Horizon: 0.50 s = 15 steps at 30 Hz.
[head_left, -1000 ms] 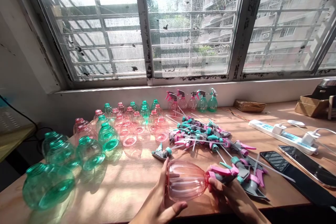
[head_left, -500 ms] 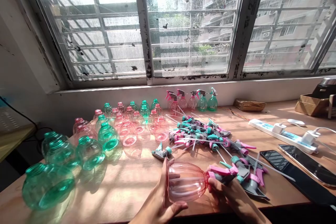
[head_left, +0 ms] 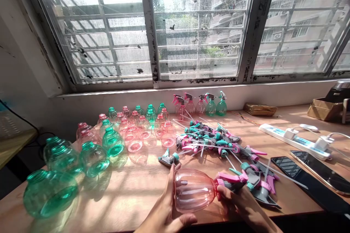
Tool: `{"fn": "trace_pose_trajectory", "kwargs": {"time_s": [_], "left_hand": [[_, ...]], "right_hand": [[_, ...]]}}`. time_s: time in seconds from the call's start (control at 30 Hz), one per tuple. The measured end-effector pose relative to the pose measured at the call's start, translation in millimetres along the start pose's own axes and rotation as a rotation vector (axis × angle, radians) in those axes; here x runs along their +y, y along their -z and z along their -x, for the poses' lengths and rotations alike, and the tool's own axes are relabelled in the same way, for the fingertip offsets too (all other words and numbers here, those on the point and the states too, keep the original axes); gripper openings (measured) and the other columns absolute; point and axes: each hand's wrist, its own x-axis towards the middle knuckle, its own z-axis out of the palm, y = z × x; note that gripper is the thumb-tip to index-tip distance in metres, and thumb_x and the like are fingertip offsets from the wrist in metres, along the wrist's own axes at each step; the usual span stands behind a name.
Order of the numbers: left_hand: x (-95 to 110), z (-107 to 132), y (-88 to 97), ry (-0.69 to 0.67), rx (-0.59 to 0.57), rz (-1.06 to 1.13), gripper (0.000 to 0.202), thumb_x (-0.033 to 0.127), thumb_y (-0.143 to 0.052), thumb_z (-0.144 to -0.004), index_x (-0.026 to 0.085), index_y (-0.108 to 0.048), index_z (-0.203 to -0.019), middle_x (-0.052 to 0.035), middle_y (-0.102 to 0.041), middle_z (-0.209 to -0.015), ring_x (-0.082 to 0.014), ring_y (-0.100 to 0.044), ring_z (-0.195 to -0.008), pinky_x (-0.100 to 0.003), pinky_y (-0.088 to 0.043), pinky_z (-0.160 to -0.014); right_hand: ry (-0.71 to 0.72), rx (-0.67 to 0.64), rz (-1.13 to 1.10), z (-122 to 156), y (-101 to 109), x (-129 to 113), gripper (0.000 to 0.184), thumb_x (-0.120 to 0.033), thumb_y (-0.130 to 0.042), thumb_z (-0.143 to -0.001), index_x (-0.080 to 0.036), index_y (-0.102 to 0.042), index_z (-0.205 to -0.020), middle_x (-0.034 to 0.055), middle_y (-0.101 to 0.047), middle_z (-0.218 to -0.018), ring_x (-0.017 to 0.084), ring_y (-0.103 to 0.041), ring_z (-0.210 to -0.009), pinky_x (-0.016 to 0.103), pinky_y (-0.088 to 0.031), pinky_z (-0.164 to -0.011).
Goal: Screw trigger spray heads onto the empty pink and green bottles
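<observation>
My left hand cups the round base of a clear pink bottle that lies on its side above the near table edge. Its thumb and fingers wrap round the bottle's bottom. My right hand is closed on the pink and grey spray trigger head sitting at the bottle's neck. A heap of loose trigger heads with white dip tubes lies just behind on the wooden table.
Empty green bottles and pink bottles crowd the left. Several finished spray bottles stand by the wall. At right lie a power strip, two phones and a cardboard box.
The bottle has turned slightly in my hands and my left fingers have shifted a little round its base. Everything else on the table is as before.
</observation>
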Motion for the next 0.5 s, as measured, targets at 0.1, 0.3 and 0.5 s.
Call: {"fn": "trace_pose_trajectory", "kwargs": {"time_s": [0.1,0.3,0.5], "left_hand": [[0.7,-0.3,1.0,-0.019,-0.013,-0.023,0.109,0.049,-0.068,-0.101,0.043,0.018,-0.167,-0.0081,-0.006,-0.182,-0.0384,-0.04,-0.155,-0.054,-0.039,-0.125],[-8.8,-5.4,-0.8,-0.082,0.01,-0.01,0.103,0.048,-0.062,-0.103,0.042,0.019,-0.167,-0.0098,-0.01,-0.181,-0.0352,-0.055,-0.144,-0.048,-0.05,-0.117],[-2.1,-1.2,-1.3,-0.057,0.02,0.007,0.108,0.052,-0.068,-0.099,0.044,0.015,-0.167,-0.0095,-0.006,-0.181,-0.0373,-0.054,-0.145,-0.053,-0.048,-0.119]], "right_hand": [[-0.003,-0.006,-0.029,-0.1,-1.6,-2.7,0.058,-0.076,-0.082,-0.076,-0.02,-0.064,-0.072,-0.0036,-0.064,-0.056,0.012,-0.055,-0.045,0.024,-0.035,-0.048],[-0.033,-0.016,-0.066,0.7,-4.1,-7.1,0.062,-0.079,-0.084,-0.07,-0.02,-0.064,-0.073,-0.0041,-0.064,-0.059,0.01,-0.053,-0.046,0.024,-0.034,-0.048],[-0.008,-0.011,-0.015,-0.8,1.2,2.8,0.06,-0.077,-0.08,-0.077,-0.019,-0.068,-0.07,-0.0031,-0.061,-0.054,0.013,-0.055,-0.047,0.026,-0.034,-0.05]]}}
